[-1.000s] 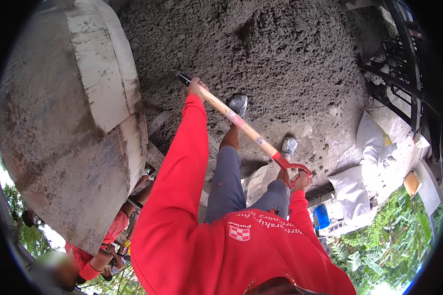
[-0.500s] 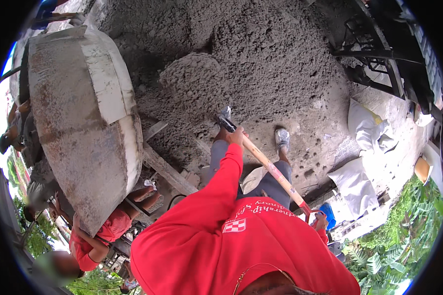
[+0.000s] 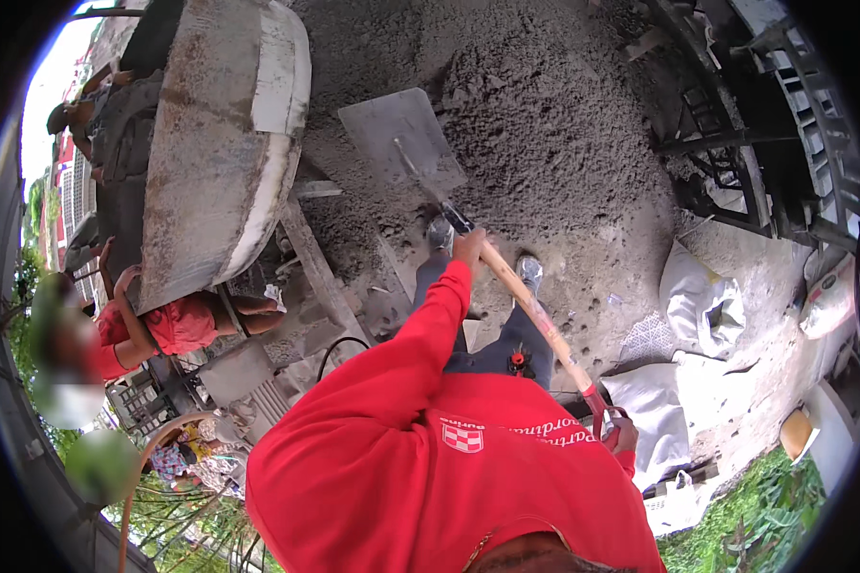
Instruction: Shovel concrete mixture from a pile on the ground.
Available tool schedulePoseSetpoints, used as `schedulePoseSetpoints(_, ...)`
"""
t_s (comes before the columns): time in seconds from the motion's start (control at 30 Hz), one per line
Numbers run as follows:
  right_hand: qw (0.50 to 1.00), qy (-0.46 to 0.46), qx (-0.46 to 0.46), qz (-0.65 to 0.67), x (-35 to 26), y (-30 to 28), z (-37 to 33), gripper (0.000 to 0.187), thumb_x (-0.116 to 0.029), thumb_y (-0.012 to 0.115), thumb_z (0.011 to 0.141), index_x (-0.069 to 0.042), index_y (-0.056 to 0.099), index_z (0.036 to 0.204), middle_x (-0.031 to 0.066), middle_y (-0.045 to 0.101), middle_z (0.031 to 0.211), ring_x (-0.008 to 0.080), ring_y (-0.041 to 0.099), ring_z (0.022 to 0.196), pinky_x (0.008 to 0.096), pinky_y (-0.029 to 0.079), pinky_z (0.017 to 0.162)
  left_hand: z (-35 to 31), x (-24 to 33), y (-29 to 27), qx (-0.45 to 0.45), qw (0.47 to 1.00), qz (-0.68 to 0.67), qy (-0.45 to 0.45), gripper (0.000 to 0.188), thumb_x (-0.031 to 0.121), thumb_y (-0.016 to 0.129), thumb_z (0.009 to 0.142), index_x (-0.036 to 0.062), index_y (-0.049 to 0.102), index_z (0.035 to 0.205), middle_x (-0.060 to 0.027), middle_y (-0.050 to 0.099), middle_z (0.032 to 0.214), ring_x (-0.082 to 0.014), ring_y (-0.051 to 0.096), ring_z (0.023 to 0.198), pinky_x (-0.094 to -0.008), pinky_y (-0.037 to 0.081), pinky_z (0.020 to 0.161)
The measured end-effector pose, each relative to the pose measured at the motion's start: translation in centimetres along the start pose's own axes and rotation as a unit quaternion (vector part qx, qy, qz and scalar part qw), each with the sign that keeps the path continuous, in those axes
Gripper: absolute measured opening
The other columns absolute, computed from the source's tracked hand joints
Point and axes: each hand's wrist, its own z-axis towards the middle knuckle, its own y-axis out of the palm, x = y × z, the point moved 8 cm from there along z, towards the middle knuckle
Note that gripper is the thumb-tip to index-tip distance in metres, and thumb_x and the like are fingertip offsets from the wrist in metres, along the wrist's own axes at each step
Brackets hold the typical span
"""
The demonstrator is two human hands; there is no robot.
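My left hand [image 3: 469, 247] is wrapped round the wooden shaft of a shovel [image 3: 526, 299], just above its black socket. At the other end of the shaft, my right hand [image 3: 622, 434] is closed on the red grip. The shovel's flat grey blade [image 3: 420, 143] is bare on its upper face and lies over the heap of wet grey concrete mix [image 3: 545, 124]. My shoes stand at the near edge of that mix.
A large rusty metal drum [image 3: 210, 143] stands at the left, with a person in red [image 3: 177, 329] holding its lower edge. A wooden plank [image 3: 317, 258] lies beside it. White sacks [image 3: 702, 296] lie at the right, near a dark metal frame [image 3: 726, 143].
The mound of mix that covered the blade is gone, and the blade now shows bare. Both hands keep their hold on the shovel. The view has shifted, so the drum appears further right.
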Motion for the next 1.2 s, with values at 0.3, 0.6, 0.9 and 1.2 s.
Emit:
schedulePoseSetpoints(0.3,0.912,-0.004,-0.267,0.311,-17.0,19.7,-17.8,0.017,-0.016,0.050,0.086,-0.012,0.045,0.070,0.0015,0.045,0.054,0.0174,0.044,0.041,0.0361,0.041,0.043,2.4,0.2,-2.3,0.049,0.969,-0.209,-0.120,0.018,0.015,0.057,0.082,0.0010,0.050,0.091,-0.0145,0.058,0.074,-0.0279,0.061,0.064,-0.0437,0.054,0.059)
schedulePoseSetpoints(0.6,0.838,-0.100,-0.437,0.313,-30.9,43.2,-29.7,0.018,-0.025,0.052,0.092,-0.010,0.054,0.084,-0.0003,0.051,0.063,0.0135,0.047,0.048,0.0329,0.041,0.051,0.8,15.1,0.1,0.008,0.923,-0.372,-0.101,0.015,0.011,0.055,0.078,0.0055,0.042,0.084,-0.0083,0.049,0.063,-0.0203,0.050,0.048,-0.0341,0.046,0.042)
schedulePoseSetpoints(0.9,0.792,-0.148,-0.507,0.306,-37.1,60.0,-27.7,0.023,-0.015,0.052,0.087,-0.010,0.045,0.066,0.0001,0.049,0.060,0.0131,0.048,0.050,0.0334,0.044,0.054,17.0,25.0,-5.4,0.009,0.931,-0.364,-0.025,0.013,0.013,0.053,0.075,0.0063,0.042,0.075,-0.0074,0.049,0.061,-0.0207,0.047,0.047,-0.0332,0.040,0.045)
schedulePoseSetpoints(1.2,0.852,-0.149,-0.428,0.262,-27.8,57.8,-18.1,0.008,-0.013,0.056,0.081,-0.009,0.050,0.077,0.0006,0.049,0.060,0.0151,0.050,0.048,0.0360,0.044,0.053,11.2,17.8,-10.6,-0.005,0.986,-0.138,-0.094,0.058,0.054,0.042,0.089,0.0007,0.045,0.111,-0.0140,0.057,0.085,-0.0238,0.056,0.066,-0.0354,0.049,0.055)
